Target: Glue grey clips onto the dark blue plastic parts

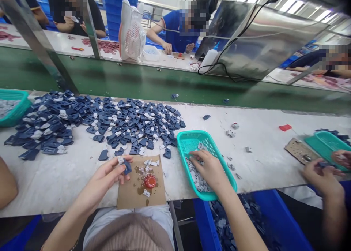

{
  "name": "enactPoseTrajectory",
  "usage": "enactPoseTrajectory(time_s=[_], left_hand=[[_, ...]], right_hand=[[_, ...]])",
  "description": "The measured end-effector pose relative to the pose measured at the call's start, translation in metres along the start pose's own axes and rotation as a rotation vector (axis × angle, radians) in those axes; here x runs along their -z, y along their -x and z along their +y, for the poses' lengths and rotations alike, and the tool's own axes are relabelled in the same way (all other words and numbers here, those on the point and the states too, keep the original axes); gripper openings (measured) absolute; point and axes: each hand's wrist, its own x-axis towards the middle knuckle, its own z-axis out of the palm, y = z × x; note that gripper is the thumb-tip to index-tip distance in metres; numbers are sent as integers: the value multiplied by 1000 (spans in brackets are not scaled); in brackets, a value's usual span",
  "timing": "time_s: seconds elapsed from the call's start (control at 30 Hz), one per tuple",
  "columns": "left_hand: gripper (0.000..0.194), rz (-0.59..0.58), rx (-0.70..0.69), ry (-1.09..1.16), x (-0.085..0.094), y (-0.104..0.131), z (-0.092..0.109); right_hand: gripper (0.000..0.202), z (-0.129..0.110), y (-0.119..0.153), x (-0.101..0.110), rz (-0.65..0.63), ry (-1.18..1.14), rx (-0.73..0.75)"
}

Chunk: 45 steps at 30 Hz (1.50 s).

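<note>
Between the thumb and fingers of my left hand [109, 173] is a dark blue plastic part [127, 167] with a light grey piece at its end. My right hand [208, 167] reaches into a green basket [230, 176] of small grey plastic pieces [197, 178]; its fingertips are bent down among them, and whether they grip one is hidden. In front of me lies a cardboard sheet [128, 196] with wet stains, a small red round container [150, 181] and several grey pieces. Behind it spreads a large pile of blue parts [131, 123], many with grey pieces attached.
Another green basket [16, 112] stands at the far left. On the right a co-worker's hands [318, 174] work beside a green basket [326, 145]. Below the table edge is a blue crate [276, 214] of blue parts. A green divider [137, 79] and metal posts [41, 42] border the back.
</note>
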Motion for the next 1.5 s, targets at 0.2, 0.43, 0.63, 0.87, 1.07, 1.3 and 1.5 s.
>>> enactPoseTrajectory(time_s=[0.2, 0.43, 0.63, 0.87, 1.07, 1.3, 1.5], left_hand=[[39, 28, 47, 96, 2, 23, -23], [43, 98, 33, 197, 2, 31, -43], [40, 69, 32, 254, 2, 35, -54], [32, -8, 53, 279, 4, 37, -58], [26, -36, 36, 262, 2, 35, -61], [22, -36, -19, 269, -5, 33, -62], [17, -62, -75, 315, -9, 31, -63]], right_hand=[[21, -1, -2, -4, 3, -25, -15], [23, -25, 3, 9, 143, -111, -35], [11, -100, 23, 4, 121, -319, 130], [13, -135, 28, -21, -84, -385, 222], [16, -134, 25, -25, -120, -328, 215], [15, -135, 22, -26, -152, -333, 209], [17, -137, 22, -25, -141, -316, 217]])
